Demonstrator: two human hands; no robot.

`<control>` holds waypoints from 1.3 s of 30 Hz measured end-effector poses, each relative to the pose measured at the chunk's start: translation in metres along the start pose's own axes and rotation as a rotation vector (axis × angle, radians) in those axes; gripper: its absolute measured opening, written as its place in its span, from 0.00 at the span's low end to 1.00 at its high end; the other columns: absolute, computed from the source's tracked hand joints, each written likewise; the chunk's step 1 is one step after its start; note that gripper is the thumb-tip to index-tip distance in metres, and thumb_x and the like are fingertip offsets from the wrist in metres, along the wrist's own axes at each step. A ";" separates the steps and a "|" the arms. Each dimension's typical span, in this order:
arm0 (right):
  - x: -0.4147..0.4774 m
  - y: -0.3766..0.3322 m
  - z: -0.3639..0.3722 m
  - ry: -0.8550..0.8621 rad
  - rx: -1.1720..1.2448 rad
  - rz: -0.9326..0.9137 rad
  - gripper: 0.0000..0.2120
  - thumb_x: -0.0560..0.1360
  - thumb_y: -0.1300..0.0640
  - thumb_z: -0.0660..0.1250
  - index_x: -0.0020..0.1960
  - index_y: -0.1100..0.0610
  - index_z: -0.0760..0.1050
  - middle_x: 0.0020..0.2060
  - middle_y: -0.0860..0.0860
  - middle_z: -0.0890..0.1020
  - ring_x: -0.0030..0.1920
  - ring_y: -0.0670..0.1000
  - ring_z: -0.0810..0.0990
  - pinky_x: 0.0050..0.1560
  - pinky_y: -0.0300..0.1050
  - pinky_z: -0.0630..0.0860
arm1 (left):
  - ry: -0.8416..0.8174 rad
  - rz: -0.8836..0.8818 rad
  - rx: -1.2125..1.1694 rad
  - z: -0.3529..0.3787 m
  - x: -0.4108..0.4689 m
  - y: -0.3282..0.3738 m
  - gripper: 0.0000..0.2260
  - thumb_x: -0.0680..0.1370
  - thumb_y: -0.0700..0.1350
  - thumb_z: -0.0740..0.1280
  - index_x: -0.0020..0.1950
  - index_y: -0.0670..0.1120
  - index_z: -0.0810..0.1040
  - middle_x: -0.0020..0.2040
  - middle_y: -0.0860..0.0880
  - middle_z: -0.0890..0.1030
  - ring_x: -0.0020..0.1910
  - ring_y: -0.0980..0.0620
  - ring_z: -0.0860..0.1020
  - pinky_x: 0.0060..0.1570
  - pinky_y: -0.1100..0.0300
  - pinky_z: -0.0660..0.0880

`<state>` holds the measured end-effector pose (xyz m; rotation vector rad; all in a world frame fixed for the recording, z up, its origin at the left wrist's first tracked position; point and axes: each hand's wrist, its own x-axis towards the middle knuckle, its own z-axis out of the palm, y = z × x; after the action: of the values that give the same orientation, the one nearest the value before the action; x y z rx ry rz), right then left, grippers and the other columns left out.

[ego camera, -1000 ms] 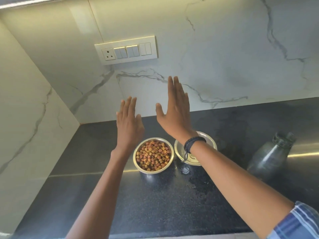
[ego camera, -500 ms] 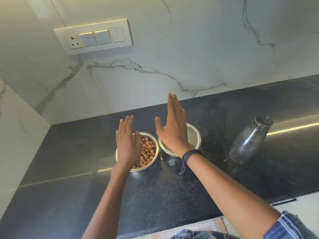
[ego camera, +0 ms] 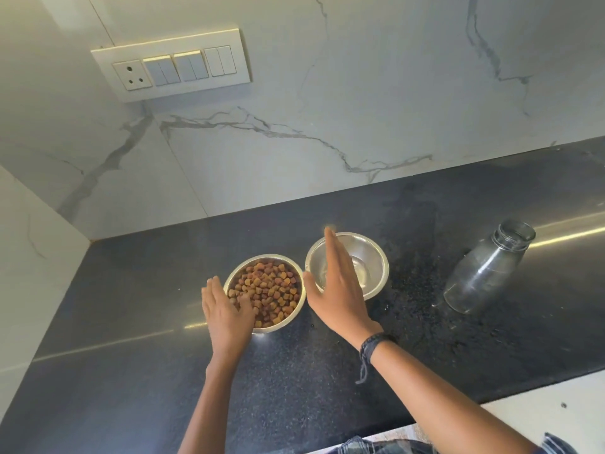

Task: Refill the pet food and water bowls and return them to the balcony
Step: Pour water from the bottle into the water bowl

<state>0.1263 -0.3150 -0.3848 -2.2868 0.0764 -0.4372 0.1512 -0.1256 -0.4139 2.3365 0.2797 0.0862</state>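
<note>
Both my hands are flat and loose right now, neither grip on anything. My left hand (ego camera: 227, 311) is palm down, fingers together, at the near-left rim of the round shiny steel bowl heaped with brown and orange kibble nuggets (ego camera: 265, 291), covering a bit of that edge. My right hand (ego camera: 337, 288) is turned edge-on, fingers straight and pointing away from me, thumb sticking out toward the kibble bowl; it's over the left side of the second round steel bowl with clear water in the bottom (ego camera: 352, 265). A dark braided cord band (ego camera: 371, 347) wraps that wrist. The two bowls sit just beside each other on the speckled black stone tabletop (ego camera: 131, 339), which has water drops scattered on it right of the bowls. Further right stands a clear glass bottle with no cap (ego camera: 487, 268). Behind is the white marble-look wall with grey veins (ego camera: 360, 93) and a cream switch plate with a socket (ego camera: 173, 65).
</note>
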 end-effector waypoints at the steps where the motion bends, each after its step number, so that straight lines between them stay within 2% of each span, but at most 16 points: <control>1: -0.003 0.000 0.003 -0.020 -0.001 -0.004 0.39 0.79 0.51 0.65 0.81 0.53 0.45 0.80 0.48 0.53 0.79 0.49 0.54 0.76 0.44 0.58 | -0.032 -0.054 -0.024 -0.001 0.001 -0.003 0.27 0.81 0.40 0.62 0.78 0.38 0.57 0.77 0.38 0.61 0.77 0.37 0.60 0.74 0.40 0.61; 3: -0.008 0.000 0.009 -0.054 0.002 0.002 0.38 0.79 0.51 0.64 0.81 0.53 0.46 0.80 0.47 0.54 0.79 0.48 0.54 0.74 0.40 0.57 | -0.080 -0.110 -0.026 -0.003 0.004 -0.008 0.21 0.81 0.39 0.60 0.74 0.41 0.64 0.71 0.39 0.71 0.68 0.39 0.71 0.66 0.40 0.70; 5: -0.012 -0.001 0.014 -0.090 0.013 0.009 0.38 0.80 0.51 0.64 0.81 0.51 0.45 0.80 0.47 0.55 0.79 0.47 0.54 0.71 0.36 0.56 | -0.089 -0.124 -0.016 -0.004 0.005 -0.015 0.17 0.79 0.37 0.61 0.68 0.45 0.69 0.63 0.42 0.76 0.62 0.40 0.75 0.62 0.40 0.74; 8: -0.019 -0.001 0.016 -0.149 0.033 0.030 0.38 0.80 0.50 0.64 0.80 0.48 0.44 0.80 0.46 0.54 0.78 0.45 0.54 0.70 0.35 0.56 | -0.121 -0.193 -0.074 -0.007 0.006 -0.020 0.18 0.79 0.37 0.63 0.69 0.45 0.69 0.62 0.42 0.77 0.61 0.38 0.77 0.57 0.38 0.78; 10: -0.022 -0.002 0.009 -0.093 0.066 0.042 0.37 0.79 0.50 0.65 0.80 0.49 0.47 0.79 0.47 0.57 0.77 0.43 0.56 0.72 0.36 0.60 | -0.140 -0.209 -0.110 -0.009 0.005 -0.020 0.19 0.79 0.38 0.65 0.70 0.44 0.68 0.63 0.42 0.76 0.61 0.37 0.77 0.55 0.38 0.80; 13: -0.024 -0.001 -0.020 0.177 0.072 0.050 0.34 0.78 0.55 0.68 0.79 0.55 0.56 0.75 0.52 0.65 0.74 0.41 0.60 0.69 0.25 0.57 | -0.076 -0.155 -0.019 -0.012 0.000 -0.017 0.22 0.78 0.41 0.68 0.71 0.42 0.67 0.66 0.39 0.73 0.65 0.36 0.72 0.64 0.37 0.72; 16: -0.022 0.009 -0.071 0.515 0.004 0.041 0.31 0.76 0.59 0.70 0.75 0.64 0.63 0.71 0.59 0.69 0.73 0.53 0.65 0.73 0.39 0.62 | 0.039 -0.024 0.019 -0.012 -0.009 0.003 0.30 0.78 0.44 0.69 0.77 0.41 0.61 0.74 0.37 0.65 0.74 0.36 0.62 0.70 0.36 0.62; 19: -0.023 0.033 -0.117 0.781 -0.100 0.087 0.31 0.73 0.63 0.72 0.72 0.68 0.64 0.70 0.63 0.67 0.73 0.61 0.64 0.74 0.53 0.62 | -0.016 0.099 -0.064 0.003 -0.013 0.036 0.31 0.77 0.45 0.70 0.77 0.43 0.61 0.75 0.40 0.66 0.74 0.40 0.62 0.72 0.40 0.62; 21: -0.027 0.054 -0.138 0.872 -0.171 0.169 0.35 0.73 0.59 0.73 0.73 0.67 0.62 0.72 0.63 0.64 0.75 0.61 0.60 0.76 0.55 0.57 | -0.074 0.188 -0.089 0.019 -0.017 0.060 0.31 0.77 0.45 0.71 0.76 0.44 0.62 0.75 0.42 0.67 0.74 0.42 0.63 0.73 0.44 0.61; 23: -0.029 0.075 -0.153 0.844 -0.153 0.299 0.42 0.71 0.53 0.75 0.76 0.66 0.57 0.75 0.62 0.61 0.77 0.59 0.56 0.77 0.53 0.54 | -0.144 0.289 -0.110 0.036 -0.023 0.083 0.30 0.78 0.46 0.70 0.76 0.44 0.62 0.76 0.43 0.66 0.75 0.43 0.63 0.73 0.48 0.60; 25: -0.033 0.095 -0.161 0.705 -0.044 0.467 0.51 0.68 0.46 0.77 0.79 0.60 0.52 0.76 0.57 0.60 0.77 0.55 0.56 0.76 0.54 0.57 | -0.208 0.401 -0.118 0.052 -0.030 0.101 0.28 0.78 0.46 0.70 0.75 0.43 0.64 0.74 0.43 0.68 0.73 0.44 0.65 0.70 0.53 0.61; 27: -0.039 0.114 -0.166 0.542 0.053 0.569 0.55 0.63 0.39 0.78 0.79 0.53 0.51 0.75 0.51 0.64 0.75 0.51 0.62 0.74 0.54 0.63 | -0.267 0.472 -0.129 0.067 -0.034 0.115 0.27 0.77 0.45 0.71 0.74 0.43 0.65 0.72 0.43 0.69 0.71 0.44 0.67 0.69 0.54 0.62; 29: -0.043 0.128 -0.164 0.416 0.056 0.580 0.54 0.60 0.33 0.78 0.77 0.48 0.55 0.73 0.47 0.69 0.72 0.49 0.69 0.70 0.56 0.69 | -0.314 0.492 -0.142 0.077 -0.038 0.124 0.27 0.77 0.45 0.71 0.74 0.42 0.66 0.73 0.42 0.69 0.72 0.43 0.66 0.72 0.50 0.63; 31: -0.042 0.137 -0.165 0.386 0.029 0.566 0.50 0.60 0.34 0.78 0.74 0.47 0.59 0.70 0.46 0.72 0.69 0.50 0.72 0.67 0.57 0.72 | -0.337 0.513 -0.155 0.084 -0.043 0.131 0.28 0.78 0.44 0.70 0.75 0.40 0.66 0.74 0.41 0.69 0.74 0.42 0.65 0.73 0.48 0.61; 35: -0.031 0.142 -0.169 0.388 -0.023 0.500 0.42 0.65 0.46 0.79 0.72 0.51 0.62 0.66 0.50 0.76 0.66 0.53 0.75 0.64 0.52 0.73 | -0.353 0.496 -0.183 0.090 -0.047 0.135 0.27 0.78 0.44 0.70 0.75 0.42 0.66 0.74 0.43 0.69 0.74 0.45 0.65 0.71 0.56 0.59; 39: -0.012 0.132 -0.175 0.379 -0.100 0.281 0.40 0.67 0.47 0.79 0.73 0.53 0.65 0.66 0.50 0.75 0.66 0.51 0.73 0.65 0.49 0.71 | -0.364 0.426 -0.245 0.091 -0.050 0.135 0.26 0.79 0.47 0.68 0.76 0.44 0.65 0.75 0.46 0.68 0.74 0.48 0.65 0.71 0.56 0.61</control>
<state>0.0673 -0.5261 -0.3731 -2.2168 0.6122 -0.7232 0.1397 -0.2924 -0.3805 2.0824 -0.3899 -0.0925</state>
